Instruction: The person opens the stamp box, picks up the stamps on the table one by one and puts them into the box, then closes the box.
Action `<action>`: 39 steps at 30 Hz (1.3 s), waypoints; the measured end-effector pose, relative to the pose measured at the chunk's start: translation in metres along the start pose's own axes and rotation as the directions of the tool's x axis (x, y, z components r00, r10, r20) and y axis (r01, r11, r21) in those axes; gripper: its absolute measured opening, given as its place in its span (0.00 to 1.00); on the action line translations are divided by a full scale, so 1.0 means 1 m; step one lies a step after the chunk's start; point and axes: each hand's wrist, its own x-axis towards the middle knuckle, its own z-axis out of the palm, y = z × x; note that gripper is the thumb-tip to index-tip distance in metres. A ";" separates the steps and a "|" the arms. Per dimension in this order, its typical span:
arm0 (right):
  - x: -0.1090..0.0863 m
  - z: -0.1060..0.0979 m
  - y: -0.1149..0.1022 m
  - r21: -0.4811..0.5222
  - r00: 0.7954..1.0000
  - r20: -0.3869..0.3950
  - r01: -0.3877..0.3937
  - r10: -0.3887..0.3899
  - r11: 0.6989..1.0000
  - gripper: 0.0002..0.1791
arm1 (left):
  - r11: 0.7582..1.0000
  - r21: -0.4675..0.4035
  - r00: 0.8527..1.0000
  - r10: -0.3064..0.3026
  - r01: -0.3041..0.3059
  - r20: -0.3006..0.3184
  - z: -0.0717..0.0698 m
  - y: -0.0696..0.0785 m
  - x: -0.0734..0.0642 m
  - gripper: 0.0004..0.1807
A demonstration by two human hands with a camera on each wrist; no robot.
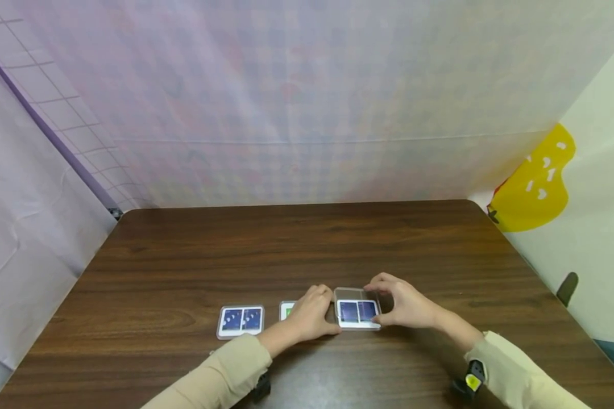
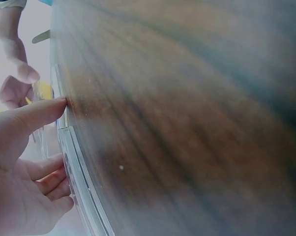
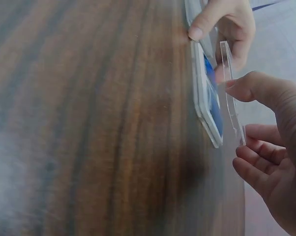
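Note:
A flat case point(image 1: 358, 325) with two dark blue pictures on white lies on the table, in front of me. At its left side, my left hand point(image 1: 312, 315) grips it, thumb at the near corner and fingers at the far one. My right hand point(image 1: 408, 304) pinches a clear plastic lid point(image 3: 230, 103) between thumb and fingers. In the right wrist view this lid stands apart from the case point(image 3: 203, 93), just above its pictured face. The left wrist view shows my left thumb point(image 2: 44, 113) at the table surface, with its other fingers beside a second case's edge.
To the left lies a similar case point(image 1: 242, 322) with two blue pictures. Between the two, a case with a green patch point(image 1: 285, 309) is partly covered by my left hand. The brown wooden table point(image 1: 286, 244) meets a hanging pale cloth point(image 1: 297, 113) at the back.

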 end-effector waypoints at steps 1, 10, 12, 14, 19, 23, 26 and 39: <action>-0.001 0.001 0.000 -0.002 1.000 -0.001 0.000 0.000 1.000 0.30 | 1.000 -0.003 1.000 -0.001 0.001 0.001 0.000 0.000 0.000 0.31; -0.007 0.004 -0.001 0.001 1.000 0.013 -0.013 0.013 1.000 0.31 | 1.000 -0.012 1.000 0.002 -0.002 -0.010 0.000 0.000 -0.001 0.30; -0.007 0.005 -0.002 0.008 1.000 0.020 -0.017 0.017 1.000 0.30 | 1.000 -0.014 1.000 0.003 -0.003 -0.012 0.000 0.000 -0.001 0.29; -0.008 0.006 -0.002 0.014 1.000 0.025 -0.016 0.016 1.000 0.29 | 1.000 -0.016 1.000 0.004 -0.004 -0.013 0.000 0.000 -0.001 0.30; -0.009 0.009 -0.003 0.006 0.999 0.036 -0.020 0.020 1.000 0.29 | 1.000 -0.020 1.000 0.006 -0.006 -0.009 0.000 -0.001 -0.001 0.30; -0.009 0.009 -0.004 -0.016 0.999 0.034 -0.020 0.020 1.000 0.29 | 1.000 -0.020 1.000 0.004 -0.004 -0.002 0.000 -0.001 -0.001 0.31; -0.009 0.009 -0.004 -0.035 0.999 0.036 -0.018 0.020 0.999 0.29 | 1.000 -0.018 1.000 0.006 -0.006 0.002 0.000 -0.002 -0.001 0.31; -0.004 0.008 -0.007 -0.080 0.996 0.084 -0.010 0.016 0.997 0.29 | 0.995 0.076 0.998 0.061 -0.064 0.031 -0.003 -0.001 0.003 0.29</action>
